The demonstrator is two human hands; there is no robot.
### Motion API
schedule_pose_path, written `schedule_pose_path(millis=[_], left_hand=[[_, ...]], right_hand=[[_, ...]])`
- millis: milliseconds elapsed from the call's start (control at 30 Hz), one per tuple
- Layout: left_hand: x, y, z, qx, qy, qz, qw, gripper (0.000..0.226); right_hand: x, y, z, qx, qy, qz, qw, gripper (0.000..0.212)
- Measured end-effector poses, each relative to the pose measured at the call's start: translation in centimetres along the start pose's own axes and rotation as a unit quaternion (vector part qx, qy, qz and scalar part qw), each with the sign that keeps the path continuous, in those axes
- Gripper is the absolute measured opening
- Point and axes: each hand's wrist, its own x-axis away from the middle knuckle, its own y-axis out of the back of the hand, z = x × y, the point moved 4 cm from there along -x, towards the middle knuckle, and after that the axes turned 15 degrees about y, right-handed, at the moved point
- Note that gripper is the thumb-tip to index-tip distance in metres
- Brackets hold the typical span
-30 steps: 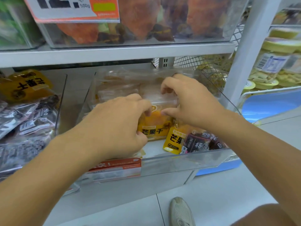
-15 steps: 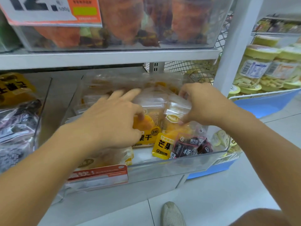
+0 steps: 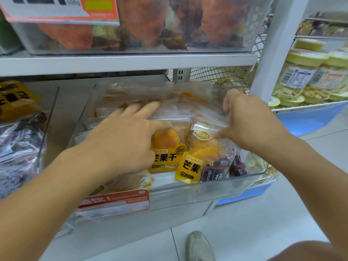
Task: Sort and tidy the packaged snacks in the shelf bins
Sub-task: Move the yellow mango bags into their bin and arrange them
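Mango snack packets [image 3: 167,147] lie piled in a clear shelf bin [image 3: 207,189] on the lower shelf, under a white shelf board [image 3: 122,63]. The left hand [image 3: 124,140] lies flat on the pile, fingers straight and spread, pressing a yellow-labelled packet. The right hand [image 3: 250,121], on the right side of the bin, pinches the clear top edge of a second mango packet [image 3: 203,140] between thumb and curled fingers. A dark red packet [image 3: 218,170] sits at the near right corner of the bin. An orange price tag [image 3: 114,202] hangs on the bin's near wall. Dark packets [image 3: 18,147] fill the bin to the left; yellow-lidded jars [image 3: 305,76] stand far right.
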Motion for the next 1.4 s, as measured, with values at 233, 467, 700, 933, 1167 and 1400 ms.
schedule_pose_path(millis=[233,467,700,933,1167,1400], left_hand=[[0.1,0.0,0.1,-0.022,-0.007,0.000,1.000,0.090],[-0.2,-0.2,0.8,-0.011,-0.018,0.000,1.000,0.071],[-0.2,-0.3,0.7,-0.013,-0.024,-0.010,1.000,0.068],[-0.2,-0.6,1.1,-0.026,-0.013,-0.003,1.000,0.094],[-0.5,-0.9,1.2,-0.040,-0.018,-0.008,0.999,0.089],[-0.9,-0.9,1.3,-0.045,-0.009,-0.005,0.999,0.089]], right_hand=[[-1.5,-1.5,1.0,-0.010,0.033,0.094,0.995,0.061],[-0.5,-0.8,-0.7,-0.010,0.070,-0.060,0.996,0.060],[2.3,2.1,-0.7,-0.040,0.115,-0.177,0.977,0.031],[4.0,3.3,-1.3,-0.104,0.125,-0.224,0.961,0.009],[5.5,4.7,-2.8,-0.202,0.113,-0.267,0.935,0.021],[5.6,5.0,-2.9,-0.284,0.154,-0.290,0.901,0.021]])
